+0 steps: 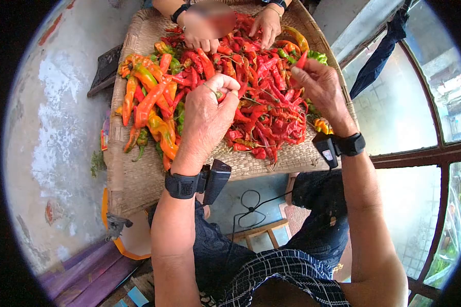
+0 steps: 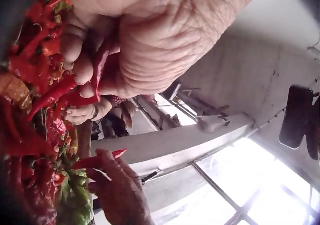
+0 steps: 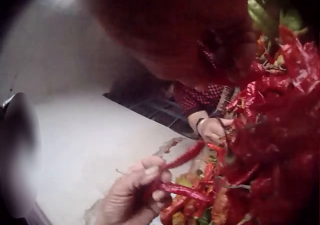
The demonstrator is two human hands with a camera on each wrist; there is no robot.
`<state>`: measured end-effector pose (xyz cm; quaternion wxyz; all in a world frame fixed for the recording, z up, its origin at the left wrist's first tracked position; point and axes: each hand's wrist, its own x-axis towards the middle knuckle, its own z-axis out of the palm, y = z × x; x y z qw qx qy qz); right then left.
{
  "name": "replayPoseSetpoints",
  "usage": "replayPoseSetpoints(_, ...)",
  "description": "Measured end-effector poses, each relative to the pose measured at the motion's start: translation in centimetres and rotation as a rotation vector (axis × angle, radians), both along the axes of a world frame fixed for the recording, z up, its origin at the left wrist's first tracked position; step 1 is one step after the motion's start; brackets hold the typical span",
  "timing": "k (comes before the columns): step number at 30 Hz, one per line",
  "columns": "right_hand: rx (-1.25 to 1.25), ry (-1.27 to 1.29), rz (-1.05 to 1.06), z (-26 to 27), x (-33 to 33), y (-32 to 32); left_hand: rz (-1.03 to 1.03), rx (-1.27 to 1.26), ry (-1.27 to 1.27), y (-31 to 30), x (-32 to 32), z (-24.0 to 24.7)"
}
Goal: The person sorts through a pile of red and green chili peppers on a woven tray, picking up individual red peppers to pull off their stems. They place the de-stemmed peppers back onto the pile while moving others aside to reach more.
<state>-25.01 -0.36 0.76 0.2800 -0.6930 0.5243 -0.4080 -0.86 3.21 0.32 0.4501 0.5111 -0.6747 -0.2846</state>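
Note:
Red chili peppers (image 1: 271,115) lie heaped in a wide woven tray (image 1: 138,187). My left hand (image 1: 210,112) is over the heap's near left part, fingers curled round red chili peppers. In the right wrist view, two slender chili peppers (image 3: 185,191) stick out from that hand (image 3: 132,192). My right hand (image 1: 322,89), at the tray's right side, pinches one red chili pepper (image 1: 301,60) between thumb and fingers, its tip pointing up. Larger orange-red peppers (image 1: 147,107) lie along the left of the heap, and green peppers (image 1: 318,56) at the right.
Across the tray, another person's hands (image 1: 266,26) reach into the heap. A window (image 1: 394,102) stands close on the right, a plastered wall (image 1: 56,102) on the left. Below the tray's near edge are a wooden stool (image 1: 261,230) and a looped black cable (image 1: 251,209).

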Motion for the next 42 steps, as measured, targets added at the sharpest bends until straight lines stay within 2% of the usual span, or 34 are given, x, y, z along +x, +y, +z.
replayPoseSetpoints(2,0.028,-0.05,-0.012,1.8,0.5,0.2,-0.003,-0.004,-0.013,0.2,-0.1,0.0)
replayPoseSetpoints(5,-0.087,0.011,-0.005,2.8,0.5,-2.3,0.003,-0.028,-0.021,0.0,-0.1,-0.3)
replayPoseSetpoints(7,-0.207,0.098,0.104,4.0,1.1,-4.3,-0.006,0.007,-0.041,0.1,-0.1,0.1)
replayPoseSetpoints(8,-0.316,-0.085,0.259,4.5,2.0,-4.7,-0.015,0.044,-0.061,0.2,-0.1,0.2)
replayPoseSetpoints(9,-0.315,-0.085,0.259,4.2,2.0,-5.2,-0.015,0.044,-0.062,0.1,-0.1,0.1)
replayPoseSetpoints(11,-0.512,0.374,0.095,2.4,2.0,-7.3,-0.008,-0.056,-0.046,-0.1,-0.1,-0.3)
replayPoseSetpoints(12,-0.469,0.559,0.085,-0.2,1.0,-9.3,-0.001,-0.055,-0.047,0.0,0.0,-0.2)
replayPoseSetpoints(13,-0.394,0.523,0.208,-1.1,1.4,-9.1,-0.008,-0.047,-0.018,0.0,0.0,0.0)
replayPoseSetpoints(15,-0.354,0.799,0.199,-2.7,1.5,-8.0,-0.011,-0.034,0.01,0.2,0.0,0.3)
replayPoseSetpoints(16,-0.397,0.823,0.24,-3.8,1.4,-8.0,-0.013,-0.021,0.006,0.4,-0.1,0.5)
replayPoseSetpoints(20,-0.397,0.801,0.173,-3.4,1.4,-5.9,-0.014,-0.056,-0.002,0.2,-0.1,0.2)
replayPoseSetpoints(25,-0.399,0.676,0.204,-0.7,0.4,-2.7,0.002,-0.106,0.006,0.0,0.2,-0.1)
replayPoseSetpoints(27,-0.232,0.581,0.171,0.4,-0.1,-1.4,-0.002,-0.114,0.002,0.3,0.0,0.1)
replayPoseSetpoints(28,-0.374,0.59,0.167,0.8,-0.2,-1.3,-0.004,-0.082,-0.012,0.3,-0.1,0.1)
replayPoseSetpoints(31,-0.374,0.608,0.109,2.0,-0.4,-2.5,-0.009,-0.099,-0.023,0.2,-0.3,-0.3)
replayPoseSetpoints(32,-0.493,0.565,0.107,2.5,-0.2,-3.1,-0.012,-0.146,-0.023,0.2,-0.3,-0.5)
replayPoseSetpoints(33,-0.492,0.565,0.108,3.2,0.3,-3.7,-0.011,-0.145,-0.022,0.2,-0.3,-0.5)
replayPoseSetpoints(35,-0.611,0.37,0.034,4.5,1.7,-4.9,-0.02,-0.111,-0.037,0.2,-0.3,-0.3)
replayPoseSetpoints(38,-0.726,0.341,-0.09,4.6,2.7,-6.3,-0.017,-0.071,-0.028,0.2,-0.3,-0.2)
replayPoseSetpoints(39,-0.723,0.339,-0.087,3.8,2.3,-6.2,-0.013,-0.068,-0.029,0.2,-0.2,0.0)
replayPoseSetpoints(42,-0.319,0.742,0.086,-0.1,0.5,-3.9,-0.007,-0.06,-0.052,0.4,-0.2,0.2)
